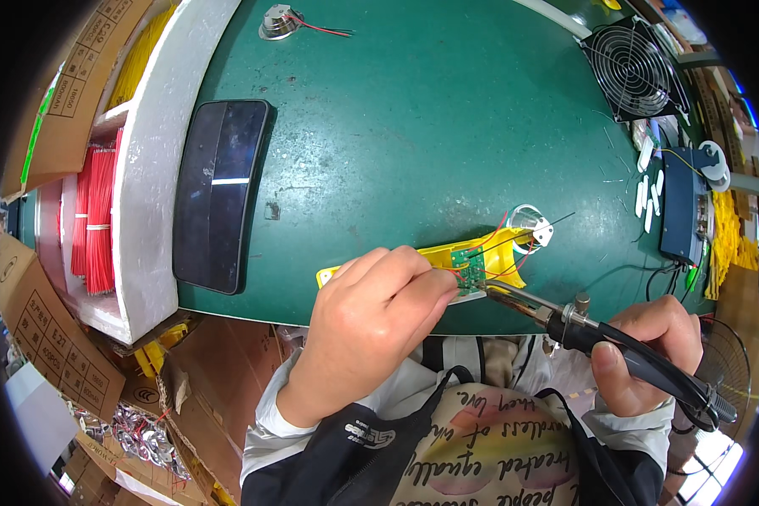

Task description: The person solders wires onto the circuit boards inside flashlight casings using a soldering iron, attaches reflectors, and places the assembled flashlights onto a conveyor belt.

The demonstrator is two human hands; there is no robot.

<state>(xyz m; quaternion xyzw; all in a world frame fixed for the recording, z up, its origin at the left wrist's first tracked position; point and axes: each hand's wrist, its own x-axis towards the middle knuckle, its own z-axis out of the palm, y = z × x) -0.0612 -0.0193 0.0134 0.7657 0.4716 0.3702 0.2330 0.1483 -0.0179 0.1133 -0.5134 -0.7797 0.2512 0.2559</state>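
- The right hand [645, 354] is wrapped tight around the black grip of a soldering iron [624, 354], low at the near desk edge, with the metal tip reaching left to the corner of a small green circuit board [471, 267].
- The left hand [371, 325] is curled, its fingertips pinched down on the near edge of the board and the yellow plastic housing [422, 257] that the board sits in; whether a wire is held between them cannot be told.
- The housing lies on the green desk [413, 126] close to its near edge, with red and yellow wires running from the board to a small round white part [527, 221] just behind it.
- Left of the hands, a dark phone [219, 194] lies flat against a white foam tray [148, 169] holding bundles of red wire [97, 215].
- To the right stands a blue box [681, 211] with cables.
- Farther back are a black fan [637, 67] and a round metal part [278, 23] with red leads.
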